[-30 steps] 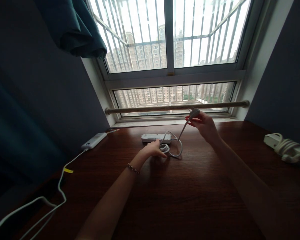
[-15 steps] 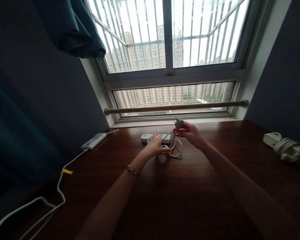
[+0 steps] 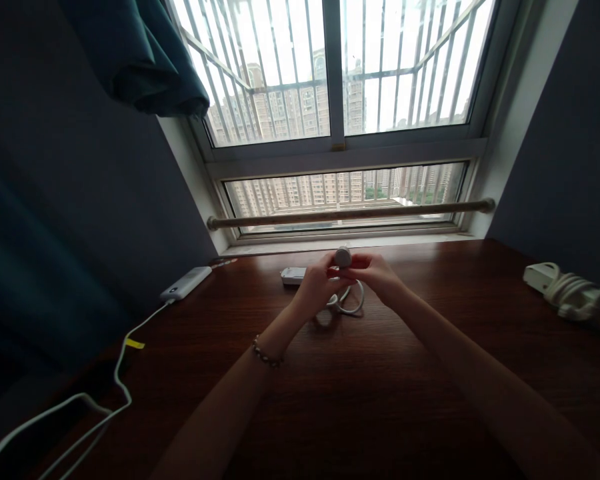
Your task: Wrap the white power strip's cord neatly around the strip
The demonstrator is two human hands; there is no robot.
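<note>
"Head view: what do your hands hold?"

"One plug [image 3: 343,257], pale, round end showing, raised above the wooden table [image 3: 380,387]. Your left hand [image 3: 321,283] and your right hand [image 3: 373,270] both pinch it, narrow grip, from either side."

"And beneath?"

"One white cord [image 3: 363,297], looped on the wood; one power strip [image 3: 293,275], white, lying behind your left hand, partly hidden."

"Either side?"

"Well apart, to your left: one white device [image 3: 187,284], cable [image 3: 166,305] attached. To your right: one second strip [image 3: 540,276], cord-wrapped."

Left hand [image 3: 319,285] and right hand [image 3: 379,274] pinch close together, fingers bent.
</note>
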